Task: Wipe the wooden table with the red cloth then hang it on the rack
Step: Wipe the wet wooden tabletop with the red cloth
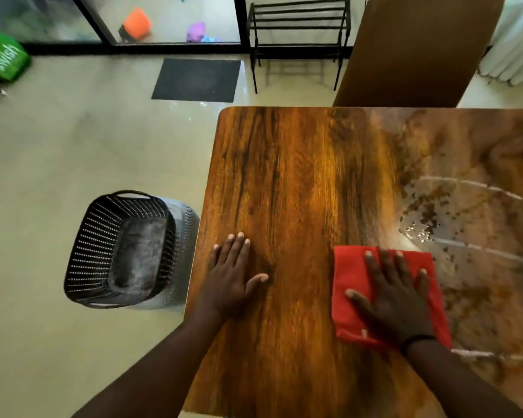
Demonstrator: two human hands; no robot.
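A pale, glossy floor (73,140) runs back to a glass sliding door, with a dark doormat (196,79) lying in front of it and a black metal rack (298,28) standing just to the mat's right, its bars bare. A brown chair back (420,49) rises behind the far edge of the wooden desk (299,182), which fills the right side of the view. The desk's right portion carries whitish smears, curved streaks and dark specks; its left portion shows clean grain.

The red cloth (351,285), folded into a rough rectangle, lies flat on the desk near the close edge, beside the smeared area. The right hand (396,300) presses down on it, palm flat and fingers spread wide; a dark band circles that wrist. The left hand (233,276) rests flat on bare wood near the desk's left edge, fingers straight and together, thumb out, holding nothing.

On the floor left of the desk sits a black perforated basket (118,251), tilted against a grey one (181,236). A green bag (3,55) stands at the far left.
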